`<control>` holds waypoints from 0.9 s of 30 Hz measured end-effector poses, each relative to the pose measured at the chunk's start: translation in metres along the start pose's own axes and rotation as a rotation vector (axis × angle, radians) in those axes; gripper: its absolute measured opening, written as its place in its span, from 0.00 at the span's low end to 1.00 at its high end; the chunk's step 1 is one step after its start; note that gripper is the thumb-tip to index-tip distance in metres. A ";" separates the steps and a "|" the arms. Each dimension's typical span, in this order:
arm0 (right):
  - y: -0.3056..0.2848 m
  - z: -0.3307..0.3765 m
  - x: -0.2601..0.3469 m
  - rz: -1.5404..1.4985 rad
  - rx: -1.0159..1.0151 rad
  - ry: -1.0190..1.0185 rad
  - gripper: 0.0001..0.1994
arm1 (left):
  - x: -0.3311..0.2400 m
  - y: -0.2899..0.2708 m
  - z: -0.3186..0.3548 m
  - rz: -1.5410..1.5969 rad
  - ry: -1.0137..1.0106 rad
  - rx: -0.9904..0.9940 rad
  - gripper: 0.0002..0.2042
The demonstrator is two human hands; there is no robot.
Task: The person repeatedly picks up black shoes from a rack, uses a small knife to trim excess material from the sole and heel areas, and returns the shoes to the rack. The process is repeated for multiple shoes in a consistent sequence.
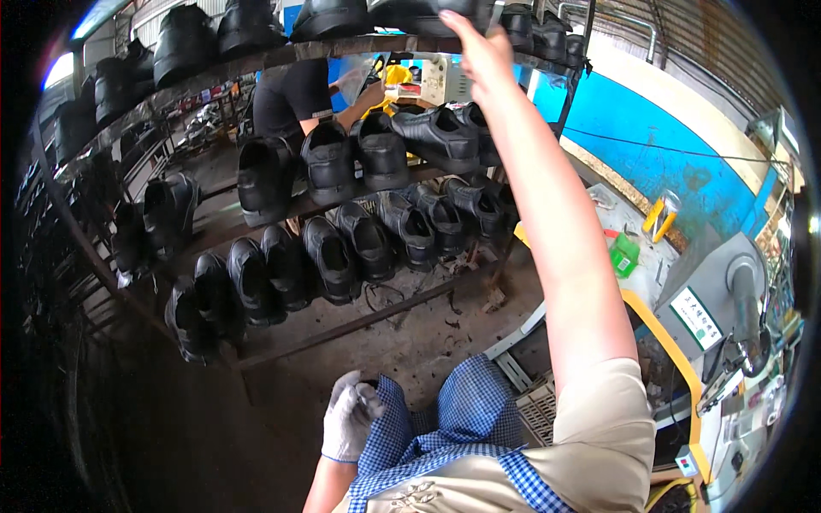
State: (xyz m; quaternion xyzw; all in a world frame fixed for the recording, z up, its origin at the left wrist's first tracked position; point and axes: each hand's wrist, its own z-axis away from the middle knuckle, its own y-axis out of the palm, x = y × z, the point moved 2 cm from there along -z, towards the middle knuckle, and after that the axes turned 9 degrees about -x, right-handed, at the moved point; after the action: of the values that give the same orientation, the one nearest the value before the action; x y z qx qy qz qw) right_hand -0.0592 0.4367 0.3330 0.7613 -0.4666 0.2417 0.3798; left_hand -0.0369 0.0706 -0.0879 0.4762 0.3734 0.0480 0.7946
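My bare right hand (pixel 486 60) is raised to the top shelf, beside a black shoe (pixel 415 15). Its thumb stretches toward the shoe; whether they touch I cannot tell. A thin greyish object (pixel 496 15) shows at its fingers, too small and cut off to name. Low in front of my lap, my left hand (pixel 349 419) wears a white glove with greyish fingertips. Its fingers are curled in, and nothing shows in them. More black shoes (pixel 327 162) stand in rows on the rack's lower tiers, mostly with their heels and openings toward me.
The dark metal rack (pixel 359 315) stands ahead. Behind it, a person in a dark shirt (pixel 292 96) handles something pale. To my right is a yellow-edged workbench (pixel 667 342) with a grey machine (pixel 714 282), a green container (pixel 624 255) and a yellow canister (pixel 661 215). A plastic crate (pixel 539 406) sits below.
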 end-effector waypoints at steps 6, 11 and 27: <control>0.022 -0.057 -0.060 0.186 0.107 -0.122 0.34 | -0.006 -0.007 -0.010 -0.019 -0.010 -0.079 0.19; -0.038 -0.107 -0.081 0.509 -0.302 -0.366 0.35 | -0.007 -0.024 -0.020 -0.008 -0.030 -0.145 0.17; -0.084 -0.052 -0.013 0.090 -0.394 -0.727 0.47 | 0.007 -0.024 -0.004 -0.225 -0.052 -0.161 0.19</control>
State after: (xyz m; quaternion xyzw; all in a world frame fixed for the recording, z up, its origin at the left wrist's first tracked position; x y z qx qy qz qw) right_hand 0.0090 0.5090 0.3249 0.6885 -0.6406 -0.1204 0.3178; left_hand -0.0411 0.0631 -0.1118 0.3669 0.3985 -0.0241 0.8402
